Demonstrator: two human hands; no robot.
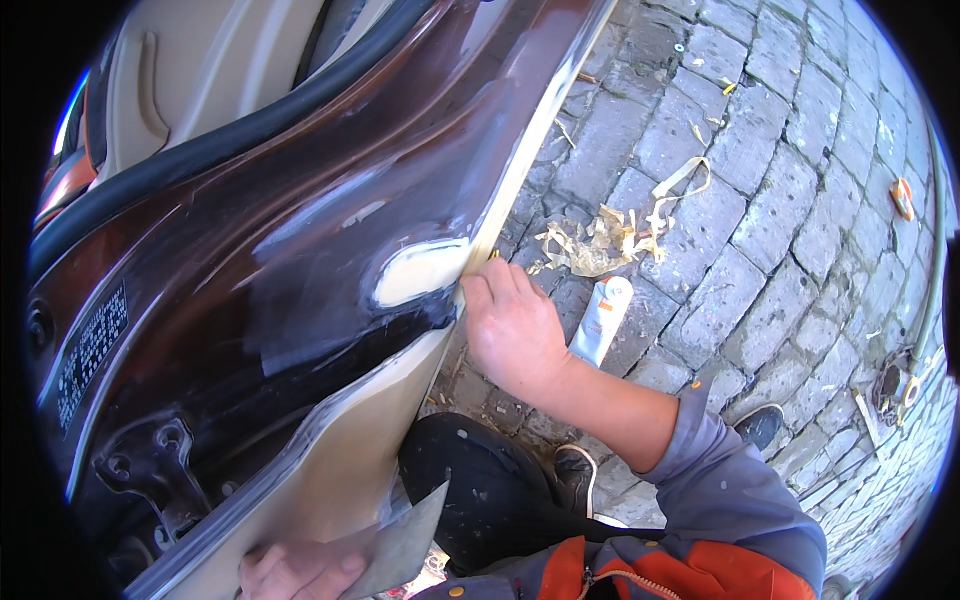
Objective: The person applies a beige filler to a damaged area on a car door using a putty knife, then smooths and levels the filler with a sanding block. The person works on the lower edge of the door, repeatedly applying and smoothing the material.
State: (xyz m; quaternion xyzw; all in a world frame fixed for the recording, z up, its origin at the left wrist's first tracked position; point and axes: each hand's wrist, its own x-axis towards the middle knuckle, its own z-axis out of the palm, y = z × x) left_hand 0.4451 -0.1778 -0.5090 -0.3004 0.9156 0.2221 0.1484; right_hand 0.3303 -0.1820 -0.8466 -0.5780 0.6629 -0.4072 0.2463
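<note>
My right hand (pixel 515 325) is closed at the edge of a brown car body panel (pixel 400 180), fingers curled against the lower end of a pale strip (pixel 510 190) along that edge. Whatever its fingertips pinch is hidden. Beside the fingertips lies a cream, filler-like patch (pixel 425 273) with a whitish, sanded-looking surround. Low in the view, my left hand (pixel 300 575) grips a thin grey sheet (pixel 405 550), with the thumb along its edge. That hand is next to a beige-coated panel (pixel 370 420) and partly cut off by the lower rim.
On the stone paving (pixel 720 270) lie a white tube (pixel 603 320), crumpled masking tape (pixel 600 243) and a small orange-and-white round thing (pixel 902 198). A tape roll (pixel 908 391) is at far right. A metal hinge bracket (pixel 165 465) is at lower left. My dark shoe (pixel 575 480) stands below.
</note>
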